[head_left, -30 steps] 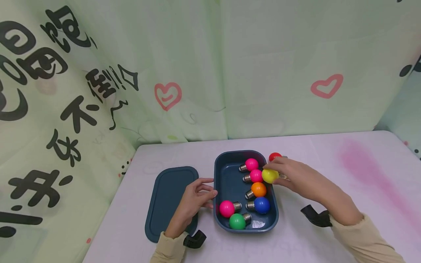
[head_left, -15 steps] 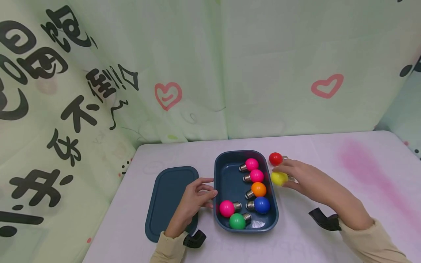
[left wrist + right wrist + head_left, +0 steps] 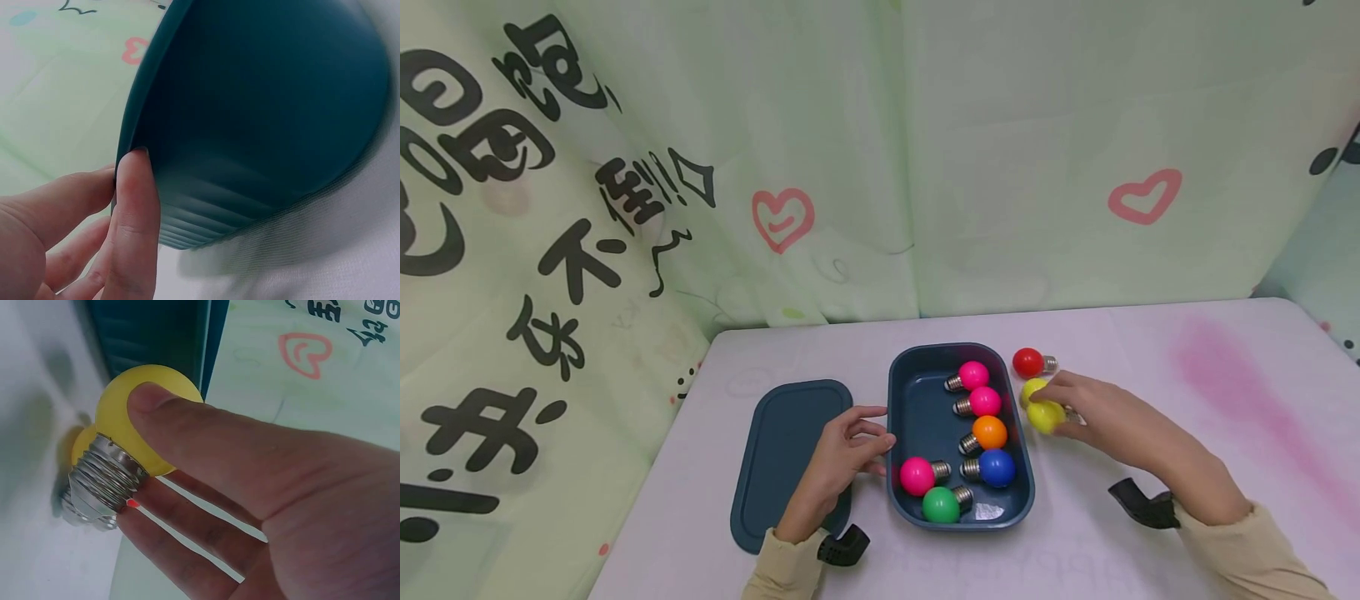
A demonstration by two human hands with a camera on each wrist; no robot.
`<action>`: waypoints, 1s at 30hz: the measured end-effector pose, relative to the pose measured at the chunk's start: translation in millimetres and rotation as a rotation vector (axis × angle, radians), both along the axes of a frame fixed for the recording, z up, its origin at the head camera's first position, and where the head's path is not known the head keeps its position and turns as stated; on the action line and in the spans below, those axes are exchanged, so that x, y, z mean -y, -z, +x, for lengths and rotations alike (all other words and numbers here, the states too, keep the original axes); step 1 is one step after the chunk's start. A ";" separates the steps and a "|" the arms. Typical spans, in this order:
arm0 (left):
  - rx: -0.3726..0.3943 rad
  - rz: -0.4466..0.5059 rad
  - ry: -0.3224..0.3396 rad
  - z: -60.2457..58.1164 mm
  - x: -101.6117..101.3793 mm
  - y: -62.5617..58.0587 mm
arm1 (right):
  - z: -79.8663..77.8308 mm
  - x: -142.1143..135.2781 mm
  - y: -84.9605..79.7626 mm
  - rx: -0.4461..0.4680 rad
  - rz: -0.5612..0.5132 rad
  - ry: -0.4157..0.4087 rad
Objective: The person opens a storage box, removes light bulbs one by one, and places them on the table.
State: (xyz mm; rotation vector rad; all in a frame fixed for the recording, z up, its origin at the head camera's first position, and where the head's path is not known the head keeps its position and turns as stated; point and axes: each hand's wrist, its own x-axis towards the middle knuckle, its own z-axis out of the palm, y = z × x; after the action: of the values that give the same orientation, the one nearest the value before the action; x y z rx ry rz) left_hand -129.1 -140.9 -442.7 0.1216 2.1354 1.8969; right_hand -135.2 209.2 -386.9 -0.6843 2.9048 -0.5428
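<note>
My left hand (image 3: 846, 450) pinches the left rim of a dark blue box (image 3: 917, 425). In the left wrist view fingers (image 3: 137, 187) lie on the box's outer wall, while the thumb tip is hidden behind the rim. Just right of the box, my right hand (image 3: 1112, 421) holds a yellow light bulb (image 3: 112, 412), thumb on its globe, fingers partly hidden behind it. A second yellow bulb (image 3: 1032, 388) lies beside it on the table, partly covered. Past that one lies a red bulb (image 3: 1028, 362).
Inside the box lie several bulbs: pink ones, an orange bulb (image 3: 990, 432), a blue bulb (image 3: 997, 468) and a green bulb (image 3: 941, 505). A flat dark blue lid (image 3: 786, 450) lies left of the box, partly under the left forearm. A curtain (image 3: 1000, 167) hangs behind the table.
My right hand has drawn back rightward from the box's right rim with the yellow bulb, uncovering the red bulb. A second yellow bulb now shows beyond it. The left hand stays put.
</note>
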 end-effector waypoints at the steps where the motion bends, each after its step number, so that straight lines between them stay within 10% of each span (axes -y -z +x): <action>1: 0.000 0.000 0.000 -0.1 0.0 0.0 | -0.2 -0.5 1.4 0.006 -0.002 0.000; 30: 0.004 0.001 0.002 0.0 0.6 -0.3 | -5.6 -5.9 19.9 0.050 -0.005 0.018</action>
State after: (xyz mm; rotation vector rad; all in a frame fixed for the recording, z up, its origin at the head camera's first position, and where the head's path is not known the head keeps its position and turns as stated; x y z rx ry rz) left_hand -129.1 -141.6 -442.4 0.1201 2.1311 1.8951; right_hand -140.8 215.1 -406.8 -0.6359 2.8668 -0.5616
